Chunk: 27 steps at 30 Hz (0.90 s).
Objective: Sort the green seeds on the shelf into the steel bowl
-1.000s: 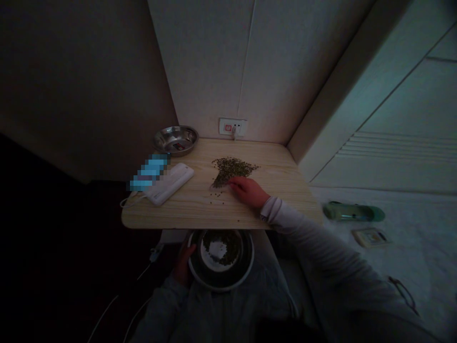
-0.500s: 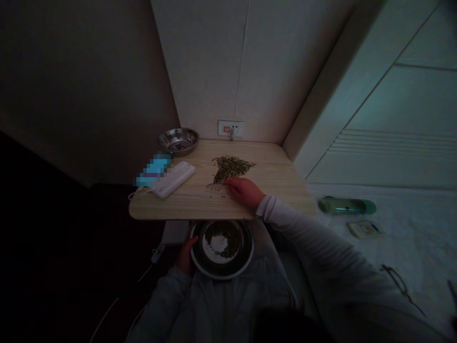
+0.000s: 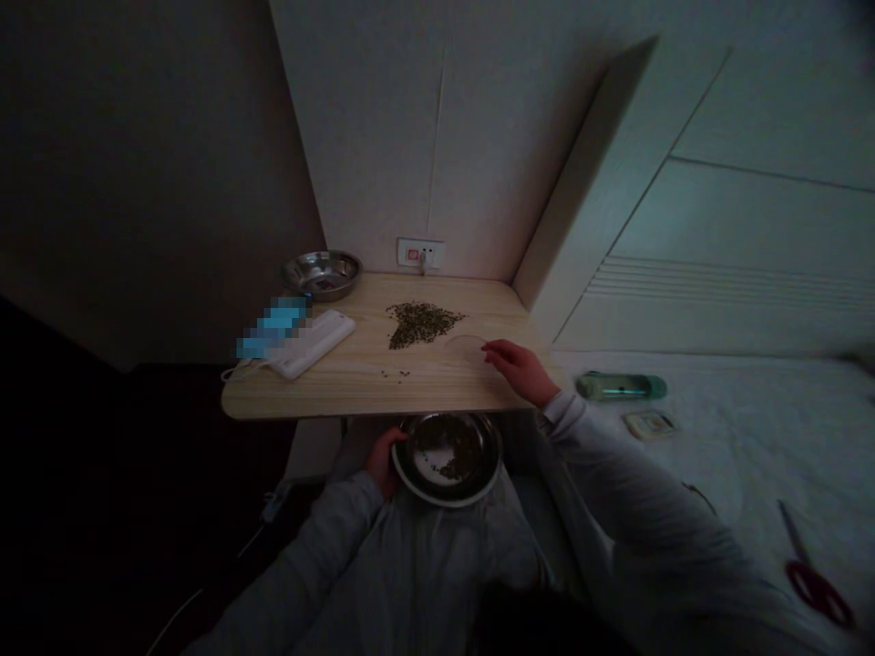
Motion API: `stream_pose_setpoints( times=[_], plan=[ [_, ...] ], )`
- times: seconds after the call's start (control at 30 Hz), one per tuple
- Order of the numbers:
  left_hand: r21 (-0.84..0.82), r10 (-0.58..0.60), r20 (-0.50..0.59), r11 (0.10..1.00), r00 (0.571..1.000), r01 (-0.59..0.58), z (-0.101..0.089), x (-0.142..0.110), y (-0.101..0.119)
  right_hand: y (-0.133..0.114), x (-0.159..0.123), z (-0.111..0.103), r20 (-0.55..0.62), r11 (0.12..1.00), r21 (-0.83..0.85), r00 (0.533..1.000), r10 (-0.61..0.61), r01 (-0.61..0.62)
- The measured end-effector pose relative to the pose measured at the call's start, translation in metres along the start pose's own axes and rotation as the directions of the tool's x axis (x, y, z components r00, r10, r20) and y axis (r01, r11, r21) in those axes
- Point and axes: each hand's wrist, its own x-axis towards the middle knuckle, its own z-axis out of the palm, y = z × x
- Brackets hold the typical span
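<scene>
My left hand (image 3: pixel 385 463) grips the left rim of a metal bowl (image 3: pixel 447 499), which rests at my lap just below the table edge. Small dark green beans (image 3: pixel 455 460) lie inside it around a pale patch of bottom. Over the table's right part, my right hand (image 3: pixel 518 367) pinches a thin clear curved piece (image 3: pixel 466 343), perhaps plastic. The piece lies close to the right side of a pile of green beans (image 3: pixel 420 323) on the wooden table (image 3: pixel 328 392). A few loose beans (image 3: pixel 397 374) are scattered nearer the front edge.
A second metal bowl (image 3: pixel 321 276) stands at the table's back left. Beside it are a phone (image 3: pixel 273 326) with a blurred screen and a white power bank (image 3: pixel 313 344) with a cable. On the bed at right lie a green bottle (image 3: pixel 621 387), a small pale box (image 3: pixel 651 425) and red-handled scissors (image 3: pixel 817 588).
My right hand has moved right, away from the loose beans, with the clear piece still in it. The bowl in my left hand has shifted right and closer under the table edge. The view has turned.
</scene>
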Motion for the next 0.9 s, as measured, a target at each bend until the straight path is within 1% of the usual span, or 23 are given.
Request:
stream_pose_setpoints(
  times=[0.1, 0.17, 0.23, 0.33, 0.4, 0.47, 0.53, 0.6, 0.73, 0.77, 0.9],
  plan=[
    [-0.01, 0.024, -0.006, 1.0, 1.0, -0.024, 0.001, 0.0, 0.001, 0.012, -0.008, -0.007, 0.014, 0.991, 0.081, 0.995, 0.101, -0.102],
    [-0.035, 0.054, -0.034, 0.998, 0.998, -0.056, -0.004, -0.002, 0.002, 0.012, -0.008, -0.003, 0.057, 0.987, 0.105, 0.992, 0.114, -0.12],
    [-0.055, 0.074, -0.073, 0.995, 0.995, -0.078, -0.011, -0.007, 0.005, 0.006, -0.003, 0.007, 0.099, 0.989, 0.1, 0.99, 0.099, -0.109],
    [-0.036, 0.076, -0.137, 0.996, 0.988, -0.082, -0.02, -0.015, 0.008, -0.006, 0.008, 0.027, 0.138, 0.996, 0.04, 0.988, 0.07, -0.076],
    [-0.021, 0.08, -0.17, 0.996, 0.982, -0.084, -0.024, -0.021, 0.011, -0.013, 0.016, 0.04, 0.137, 0.998, -0.024, 0.988, 0.068, -0.066],
    [-0.026, 0.106, -0.212, 0.993, 0.971, -0.114, -0.027, -0.025, 0.013, -0.019, 0.023, 0.051, 0.133, 0.994, -0.095, 0.989, 0.071, -0.058],
    [-0.022, 0.161, -0.26, 0.985, 0.952, -0.172, -0.03, -0.028, 0.015, -0.024, 0.029, 0.058, 0.142, 0.986, -0.159, 0.988, 0.067, -0.044],
    [0.015, 0.228, -0.287, 0.972, 0.93, -0.234, -0.033, -0.029, 0.015, -0.029, 0.034, 0.064, 0.162, 0.977, -0.21, 0.985, 0.057, -0.022],
    [0.132, 0.389, -0.324, 0.921, 0.863, -0.366, -0.038, -0.028, 0.015, -0.036, 0.042, 0.071, 0.189, 0.961, -0.275, 0.982, 0.031, 0.022],
    [0.134, 0.399, -0.323, 0.917, 0.858, -0.376, -0.039, -0.026, 0.015, -0.037, 0.043, 0.072, 0.198, 0.958, -0.285, 0.98, 0.026, 0.032],
    [0.096, 0.359, -0.299, 0.933, 0.884, -0.347, -0.039, -0.02, 0.015, -0.04, 0.049, 0.075, 0.266, 0.948, -0.311, 0.964, 0.025, 0.061]
  ],
)
